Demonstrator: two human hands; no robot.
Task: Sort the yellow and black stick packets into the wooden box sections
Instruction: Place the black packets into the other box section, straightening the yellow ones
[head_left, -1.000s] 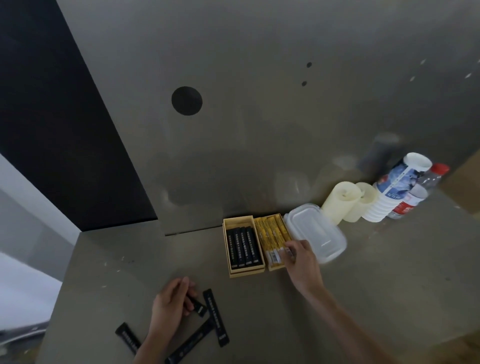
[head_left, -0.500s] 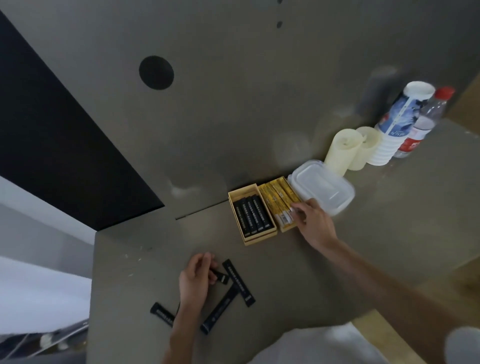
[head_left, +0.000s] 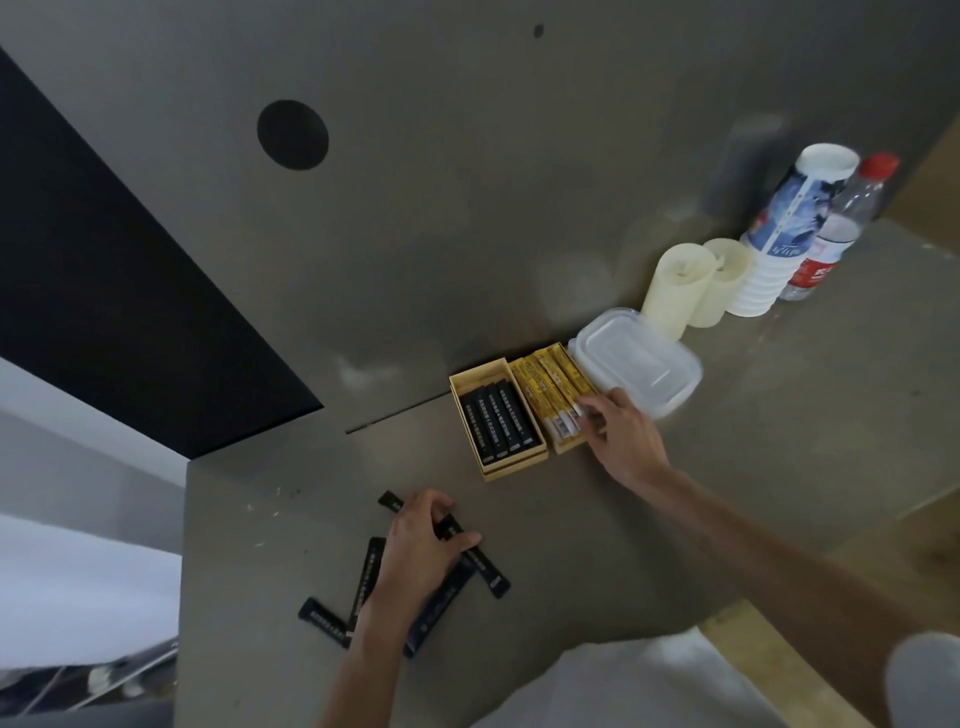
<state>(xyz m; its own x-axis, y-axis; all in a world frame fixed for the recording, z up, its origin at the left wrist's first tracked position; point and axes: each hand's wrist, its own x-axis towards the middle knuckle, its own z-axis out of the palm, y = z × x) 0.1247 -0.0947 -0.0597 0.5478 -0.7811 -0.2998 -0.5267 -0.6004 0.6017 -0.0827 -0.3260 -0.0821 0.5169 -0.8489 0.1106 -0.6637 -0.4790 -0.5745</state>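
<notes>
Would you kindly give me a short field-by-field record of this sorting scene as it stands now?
box: wooden box, two sections side by side
left section: sorted black packets
right section: yellow packets
left hand: grips one loose black packet on the table
right hand: fingertips at the yellow packets' near ends; pinch or press unclear
unsorted: other black packets lying by the left hand
right of box: lidded plastic container, candles, cup stack, water bottle
</notes>
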